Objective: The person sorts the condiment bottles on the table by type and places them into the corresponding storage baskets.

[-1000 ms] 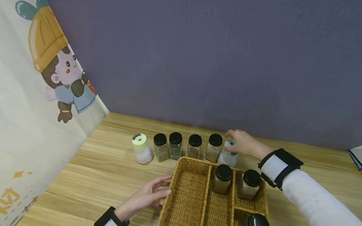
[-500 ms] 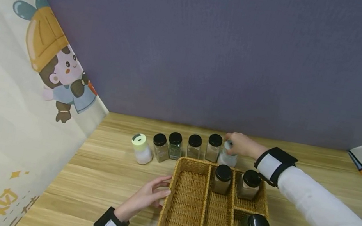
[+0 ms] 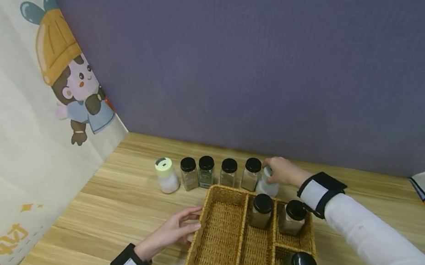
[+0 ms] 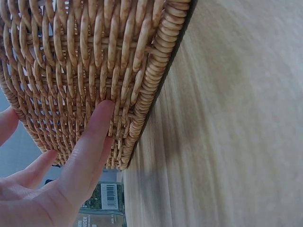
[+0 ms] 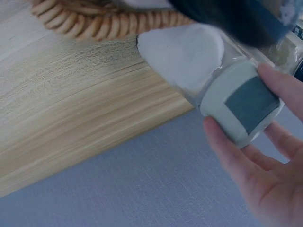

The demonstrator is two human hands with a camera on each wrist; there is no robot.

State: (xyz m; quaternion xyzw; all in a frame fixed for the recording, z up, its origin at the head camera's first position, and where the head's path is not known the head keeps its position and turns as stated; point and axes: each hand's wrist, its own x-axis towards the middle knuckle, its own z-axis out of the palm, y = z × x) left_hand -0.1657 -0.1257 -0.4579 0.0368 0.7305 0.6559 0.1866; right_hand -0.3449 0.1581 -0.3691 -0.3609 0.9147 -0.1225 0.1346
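Observation:
My right hand grips the pale lid of a seasoning jar filled with white grains. In the right wrist view, thumb and fingers stand round that lid, which has a grey flap, and the jar is close to the basket. My left hand rests against the left side of a divided wicker basket. Seen from the left wrist, the fairly straight fingers of this hand touch the woven wall. Black-lidded spice jars stand in the basket's middle and right compartments; the left compartment shows bare weave.
Behind the basket stands a row of black-lidded spice jars. A jar with a light green lid is at the row's left end. The wooden table meets a dark blue-grey wall panel at the back.
My right hand has come slightly down and left, its fingers closing round the pale lid. The left hand and the basket keep their places.

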